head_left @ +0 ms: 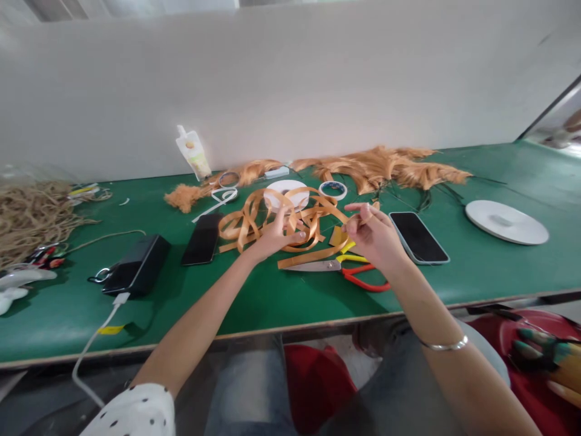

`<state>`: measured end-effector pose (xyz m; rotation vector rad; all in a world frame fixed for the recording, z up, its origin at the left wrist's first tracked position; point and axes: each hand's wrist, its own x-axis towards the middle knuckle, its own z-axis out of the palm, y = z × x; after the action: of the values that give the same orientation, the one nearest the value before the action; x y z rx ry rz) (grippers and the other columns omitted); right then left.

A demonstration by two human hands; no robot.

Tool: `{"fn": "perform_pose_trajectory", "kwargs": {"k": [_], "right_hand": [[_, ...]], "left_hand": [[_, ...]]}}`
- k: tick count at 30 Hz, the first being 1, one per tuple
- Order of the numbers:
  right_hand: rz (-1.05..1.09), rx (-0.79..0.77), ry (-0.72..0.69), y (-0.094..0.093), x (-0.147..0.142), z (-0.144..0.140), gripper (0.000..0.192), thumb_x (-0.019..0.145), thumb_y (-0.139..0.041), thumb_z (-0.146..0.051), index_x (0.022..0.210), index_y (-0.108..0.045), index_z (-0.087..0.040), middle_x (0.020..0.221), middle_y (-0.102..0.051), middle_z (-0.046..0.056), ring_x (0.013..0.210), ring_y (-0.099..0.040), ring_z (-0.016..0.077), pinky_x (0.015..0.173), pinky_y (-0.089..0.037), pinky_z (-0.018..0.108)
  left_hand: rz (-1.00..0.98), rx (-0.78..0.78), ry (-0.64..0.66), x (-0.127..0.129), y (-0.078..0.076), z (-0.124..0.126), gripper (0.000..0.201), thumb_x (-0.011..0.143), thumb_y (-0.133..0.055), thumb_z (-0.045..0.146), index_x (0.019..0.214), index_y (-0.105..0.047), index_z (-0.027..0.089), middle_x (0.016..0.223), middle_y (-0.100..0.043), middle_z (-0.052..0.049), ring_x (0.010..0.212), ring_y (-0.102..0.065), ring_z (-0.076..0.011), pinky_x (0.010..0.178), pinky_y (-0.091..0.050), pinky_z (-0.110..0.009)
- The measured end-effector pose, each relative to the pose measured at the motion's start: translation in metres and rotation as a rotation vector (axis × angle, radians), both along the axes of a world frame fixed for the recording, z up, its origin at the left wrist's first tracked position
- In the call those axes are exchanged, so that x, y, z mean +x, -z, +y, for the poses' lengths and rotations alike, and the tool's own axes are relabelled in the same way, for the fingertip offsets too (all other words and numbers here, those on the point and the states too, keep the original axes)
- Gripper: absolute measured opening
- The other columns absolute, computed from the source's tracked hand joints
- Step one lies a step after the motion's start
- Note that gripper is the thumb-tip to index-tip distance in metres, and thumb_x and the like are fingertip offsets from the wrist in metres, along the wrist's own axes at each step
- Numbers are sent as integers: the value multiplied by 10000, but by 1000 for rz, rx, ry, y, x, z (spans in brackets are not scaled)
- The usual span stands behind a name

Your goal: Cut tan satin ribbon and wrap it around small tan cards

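A loose heap of orange ribbon lies in loops on the green table. My left hand reaches over the heap with thumb and fingers apart, and it grips nothing that I can see. To the right, my right hand is closed in a pinch on a strand of the ribbon, above the scissors. The scissors have one red and one yellow handle, and their blades point left along a flat ribbon end. Behind the left hand is a white disc, partly covered by ribbon.
Black phone and power bank lie left; another phone and a white round spool lie right. Orange hair-like fibre bundles, a tape roll and a pouch stand behind. Tangled cord fills the far left.
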<state>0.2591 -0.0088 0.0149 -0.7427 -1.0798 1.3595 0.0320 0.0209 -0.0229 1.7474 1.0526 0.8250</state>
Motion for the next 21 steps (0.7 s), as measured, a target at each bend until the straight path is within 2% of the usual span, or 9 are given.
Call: {"fn": "perform_pose_trajectory", "kwargs": {"k": [1,2,4,6,8,11,13,15,21], "right_hand": [[25,10,16,-1,1,1,255,791,-656,-459,830,-683,-208,477,-539,-42,477,-498,79,613,-497,237],[44,15,32,-2,3,1,237,814,-633,-447,829,-675,-214,475,-526,-48,482,-500,79,642,-507,240],[77,7,65,-6,5,2,212,846,-595,-427,827,-653,-225,476,-498,-57,497,-507,81,660,-513,235],[105,-18,98,-10,7,2,195,867,-565,-409,820,-629,-231,478,-469,-66,501,-503,82,673,-516,236],[119,-39,126,-13,9,2,184,881,-538,-395,817,-607,-237,475,-439,-73,495,-492,84,696,-519,248],[107,-32,149,-17,11,2,172,879,-526,-401,830,-589,-248,476,-407,-76,506,-490,97,726,-521,268],[90,-14,159,-19,12,2,173,874,-527,-415,832,-582,-257,481,-391,-77,514,-487,102,737,-517,270],[100,-10,164,-20,13,2,166,879,-521,-407,831,-578,-259,488,-384,-78,502,-464,96,742,-512,263],[86,-9,182,-23,10,2,191,907,-475,-391,814,-576,-260,489,-357,-76,488,-437,95,742,-509,269]], "left_hand": [[26,8,41,-1,-2,-2,886,719,-699,447,1424,-192,269,1557,-163,-140,1387,-297,-320,1095,-303,-453],[44,28,63,-1,-4,-3,923,690,-731,398,1433,-196,282,1564,-157,-129,1400,-272,-327,1105,-293,-456],[89,79,114,-1,-6,-4,860,694,-722,316,1423,-267,293,1510,-312,-112,1403,-271,-316,1114,-284,-461],[112,112,125,1,-6,-4,700,735,-671,259,1370,-377,281,1319,-541,-102,1363,-354,-288,1103,-304,-470],[97,126,93,4,-4,-4,565,756,-639,228,1289,-456,265,1184,-612,-94,1289,-451,-272,1054,-368,-464],[-10,132,4,10,1,-5,472,730,-673,241,1147,-451,228,1160,-580,-112,1124,-573,-251,883,-490,-398],[-80,121,-62,14,6,-7,463,702,-709,280,1032,-390,216,1032,-582,-91,1011,-613,-231,782,-511,-356],[-89,146,-119,17,9,-10,459,692,-724,334,918,-341,223,904,-560,-49,970,-612,-227,765,-503,-350],[321,420,-103,26,15,-10,330,789,-616,474,728,-439,202,759,-558,-45,821,-571,-241,822,-444,-433]]}}
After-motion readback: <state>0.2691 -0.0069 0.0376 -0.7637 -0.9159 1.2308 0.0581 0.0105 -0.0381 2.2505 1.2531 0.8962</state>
